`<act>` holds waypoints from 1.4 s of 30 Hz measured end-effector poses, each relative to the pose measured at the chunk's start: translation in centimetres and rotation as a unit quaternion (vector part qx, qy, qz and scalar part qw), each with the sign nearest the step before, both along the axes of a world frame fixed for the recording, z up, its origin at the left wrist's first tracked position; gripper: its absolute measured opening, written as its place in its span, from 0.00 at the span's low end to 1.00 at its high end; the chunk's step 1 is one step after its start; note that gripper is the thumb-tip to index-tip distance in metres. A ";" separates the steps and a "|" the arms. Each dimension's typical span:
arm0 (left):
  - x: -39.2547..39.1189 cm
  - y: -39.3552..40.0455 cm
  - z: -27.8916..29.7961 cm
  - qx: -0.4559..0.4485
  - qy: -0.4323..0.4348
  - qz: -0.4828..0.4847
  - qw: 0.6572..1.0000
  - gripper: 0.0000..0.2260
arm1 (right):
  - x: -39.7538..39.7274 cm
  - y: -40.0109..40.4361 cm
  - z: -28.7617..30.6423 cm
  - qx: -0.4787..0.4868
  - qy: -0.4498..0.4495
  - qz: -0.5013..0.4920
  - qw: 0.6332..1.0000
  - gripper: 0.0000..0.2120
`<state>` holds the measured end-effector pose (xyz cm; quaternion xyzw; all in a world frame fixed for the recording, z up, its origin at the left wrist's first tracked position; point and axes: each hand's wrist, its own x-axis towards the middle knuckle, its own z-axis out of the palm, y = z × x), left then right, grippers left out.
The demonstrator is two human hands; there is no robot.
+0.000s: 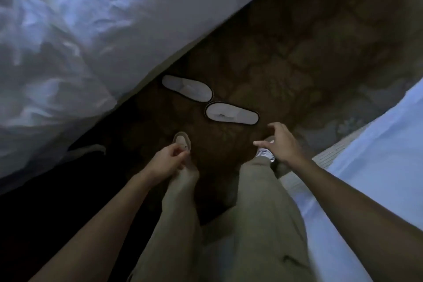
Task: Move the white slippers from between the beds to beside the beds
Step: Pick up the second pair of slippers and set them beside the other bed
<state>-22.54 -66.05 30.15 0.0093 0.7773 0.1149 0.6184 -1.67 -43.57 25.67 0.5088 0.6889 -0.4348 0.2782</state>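
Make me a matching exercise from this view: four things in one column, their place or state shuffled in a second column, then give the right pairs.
Column one
1. far slipper
2. near slipper
3. left hand
4. right hand

Column two
A. fingers spread open, holding nothing
B. on the carpet by the edge of the white duvet
C. fingers curled in, above the left shoe
D. on the carpet, just ahead of the open hand

Pairs: 1-B, 2-D, 3-C, 4-A
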 end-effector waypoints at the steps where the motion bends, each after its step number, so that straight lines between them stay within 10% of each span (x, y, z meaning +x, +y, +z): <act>1: -0.2 -0.1 -2.2 0.008 -0.001 -0.022 1.000 0.10 | -0.4 -0.5 -2.4 0.009 -0.007 0.014 1.000 0.39; 14: -6.4 -5.7 -30.8 -0.005 -0.003 -0.185 0.983 0.05 | -7.2 -4.1 -35.2 0.051 0.017 0.138 0.989 0.49; 21: -6.1 -3.6 -39.2 0.002 0.015 -0.170 0.985 0.05 | -6.4 -6.3 -42.9 0.275 0.070 0.166 0.944 0.48; 33: -2.2 0.9 -29.3 0.013 -0.031 -0.266 0.963 0.05 | -4.0 -8.1 -30.5 0.123 0.006 -0.037 0.992 0.34; 38: -5.1 4.1 -19.9 0.019 0.000 -0.308 0.951 0.07 | -3.9 -10.0 -20.5 0.013 -0.004 -0.278 0.960 0.43; 42: -9.3 6.9 -14.3 0.054 0.042 -0.308 0.949 0.02 | -3.9 -11.2 -14.2 0.004 0.026 -0.352 0.936 0.28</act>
